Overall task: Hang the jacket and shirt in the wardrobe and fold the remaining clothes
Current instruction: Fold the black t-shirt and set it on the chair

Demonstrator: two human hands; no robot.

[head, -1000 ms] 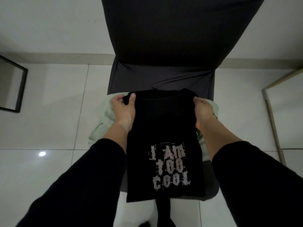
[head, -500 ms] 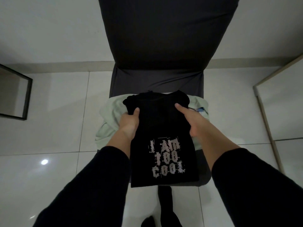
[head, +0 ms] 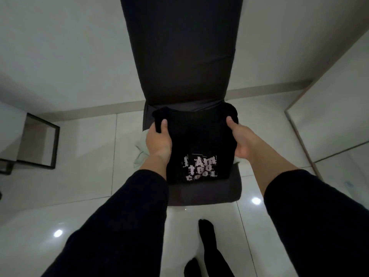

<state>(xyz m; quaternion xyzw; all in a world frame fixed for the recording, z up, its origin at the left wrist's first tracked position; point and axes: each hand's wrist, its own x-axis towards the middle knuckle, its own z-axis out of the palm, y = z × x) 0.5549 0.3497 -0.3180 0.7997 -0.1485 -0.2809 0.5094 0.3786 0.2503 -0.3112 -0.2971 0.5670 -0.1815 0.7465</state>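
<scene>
Black T-shirt (head: 196, 140) with pale printed lettering, folded narrow, lying on seat of dark chair (head: 203, 193), far edge against backrest. Left hand (head: 158, 139) gripping far-left edge, thumb on top, fingers curled under. Right hand (head: 238, 139) gripping far-right edge, thumb on top. Pale green garment (head: 141, 154) underneath, showing at left and right. Glossy tiled floor (head: 79, 156) around

Both hands (head: 159, 140) (head: 242, 140) apparently gripping
</scene>
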